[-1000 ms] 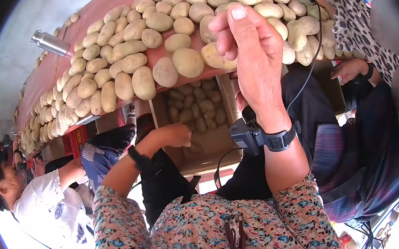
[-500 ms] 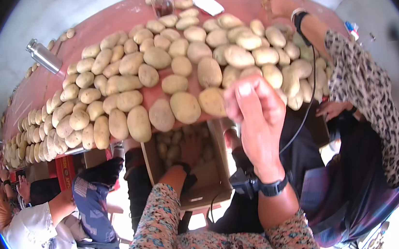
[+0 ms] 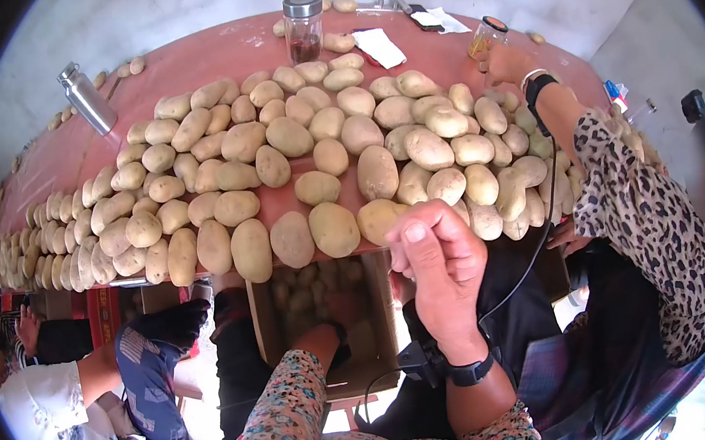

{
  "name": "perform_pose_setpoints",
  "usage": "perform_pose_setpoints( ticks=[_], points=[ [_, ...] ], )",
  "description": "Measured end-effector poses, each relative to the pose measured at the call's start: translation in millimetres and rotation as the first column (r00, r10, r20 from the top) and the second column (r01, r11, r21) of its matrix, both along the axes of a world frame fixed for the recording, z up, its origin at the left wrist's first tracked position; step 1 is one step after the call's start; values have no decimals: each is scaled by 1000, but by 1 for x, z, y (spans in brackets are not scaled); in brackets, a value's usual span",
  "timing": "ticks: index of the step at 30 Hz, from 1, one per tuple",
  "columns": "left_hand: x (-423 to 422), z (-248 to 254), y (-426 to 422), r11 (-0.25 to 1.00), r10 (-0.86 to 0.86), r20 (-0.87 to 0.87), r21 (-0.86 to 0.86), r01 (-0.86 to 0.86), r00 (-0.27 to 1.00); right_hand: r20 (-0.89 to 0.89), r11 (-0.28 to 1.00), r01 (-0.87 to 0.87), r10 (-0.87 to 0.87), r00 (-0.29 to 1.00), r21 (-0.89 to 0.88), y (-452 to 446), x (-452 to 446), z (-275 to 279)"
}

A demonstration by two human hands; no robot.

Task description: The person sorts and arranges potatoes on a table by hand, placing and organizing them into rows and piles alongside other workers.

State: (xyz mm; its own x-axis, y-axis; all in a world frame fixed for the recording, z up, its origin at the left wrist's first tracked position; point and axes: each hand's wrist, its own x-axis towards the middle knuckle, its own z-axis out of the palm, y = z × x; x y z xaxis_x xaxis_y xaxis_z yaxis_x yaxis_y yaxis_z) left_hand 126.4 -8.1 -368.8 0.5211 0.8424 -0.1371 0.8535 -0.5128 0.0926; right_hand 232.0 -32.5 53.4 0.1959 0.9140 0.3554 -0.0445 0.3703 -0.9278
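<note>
My left hand is down inside a cardboard box below the table edge, among potatoes. It is in shadow, and its fingers cannot be made out. Above the box's right side, my right hand is raised at the table edge with its fingers curled in and the thumb against them. Nothing shows in it. Just behind it, a potato lies at the front of many others spread over the red table. Another large potato sits at the edge to its left.
On the red table stand a steel bottle, a lidded glass jar and white paper. At right, a co-worker's hand touches a small jar. A cable hangs beside my right hand. Another person sits at left.
The view has tilted, so the table sits lower in it. My left hand has gone deeper into the box's shadow. My right hand stays curled near the table edge.
</note>
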Motion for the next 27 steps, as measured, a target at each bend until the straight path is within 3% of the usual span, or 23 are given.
perform_pose_setpoints(
  ticks=[1, 5, 10, 12, 13, 14, 16, 17, 19, 20, 22, 23, 25, 27],
  points=[
    [1, 0, -1, 999, -7, 7, -52, 8, 1000, 19, 998, 9, -10, 1000, 55, 4, -2, -2],
    [-2, 10, -3, 965, -75, -31, -255, 65, 997, 43, 999, 11, -10, 999, -33, 8, 0, -1],
    [-13, 65, -15, 802, -238, -57, -574, 163, 970, -20, 997, 59, -58, 998, 43, 7, 3, 1],
    [-22, 125, -25, 792, -264, 108, -543, 279, 958, -42, 997, 64, -62, 997, 49, 7, 5, 0],
    [-28, 162, -31, 774, -286, 280, -497, 394, 916, -32, 994, 85, -83, 996, 71, 8, 6, 2],
    [-34, 191, -34, 777, -289, 268, -495, 389, 919, -23, 990, 106, -104, 994, 93, 9, 7, 2],
    [-46, 248, -34, 630, 0, 513, -667, 398, 858, -93, 989, 98, -87, 992, 115, 9, 9, 3],
    [-53, 276, -32, 638, -2, 506, -663, 391, 862, -101, 989, 104, -94, 990, 100, 8, 11, 3],
    [-72, 330, -26, 769, 73, 729, -476, 427, 681, -126, 989, 102, -89, 988, 103, 8, 13, 2],
    [-79, 356, -19, 828, 59, 751, -405, 388, 658, -133, 989, 101, -86, 987, 106, 8, 13, 2],
    [-82, 395, -11, 943, 160, 878, -272, 194, 451, -127, 992, 85, -73, 989, 95, 8, 14, 2],
    [-82, 411, -1, 959, 227, 861, -278, 48, 455, -122, 993, 90, -80, 989, 77, 8, 14, 3],
    [-84, 418, 42, 996, 92, 901, -89, -26, 423, -123, 992, 89, -77, 989, 93, 8, 14, 4],
    [-79, 423, 75, 983, 12, 857, 85, -165, 514, -119, 989, 90, -76, 990, 117, 10, 14, 4]
  ],
)
